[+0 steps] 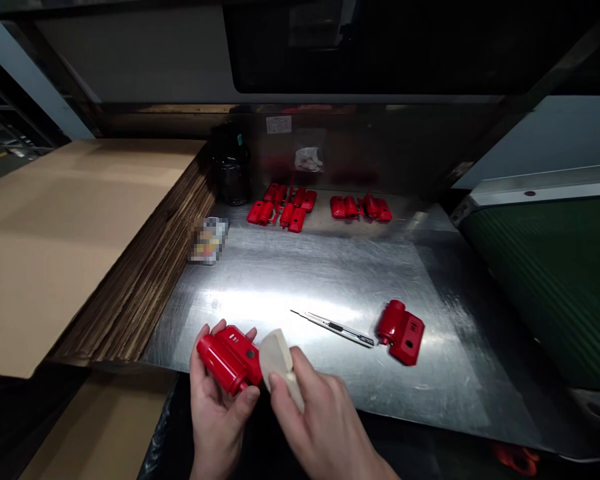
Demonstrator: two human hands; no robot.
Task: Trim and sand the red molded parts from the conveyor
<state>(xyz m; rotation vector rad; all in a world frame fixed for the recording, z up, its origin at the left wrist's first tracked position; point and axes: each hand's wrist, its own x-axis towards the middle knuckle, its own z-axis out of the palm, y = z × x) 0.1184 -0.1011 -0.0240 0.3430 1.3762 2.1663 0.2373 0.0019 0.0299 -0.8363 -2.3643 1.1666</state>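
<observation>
In my left hand (217,413), near the table's front edge, lies a glossy red moulded part (225,362). It has a thick cylinder joined to a flat plate with a dark hole. My right hand (325,407) pinches a pale beige half-round pad (276,357) between thumb and fingers. The pad's rounded side is close against the plate's right end; I cannot tell whether they touch. A slim silver utility knife (337,328) rests beyond my hands, tip pointing left. To its right is a second red moulded part (401,332) of the same shape.
Several red parts, some joined by thin sprues, lie in a left cluster (285,208) and a right cluster (361,207) at the back. A cardboard stack (80,233), dark jar (233,167) and blurred packet (209,240) stand left. Right is a green conveyor belt (555,273).
</observation>
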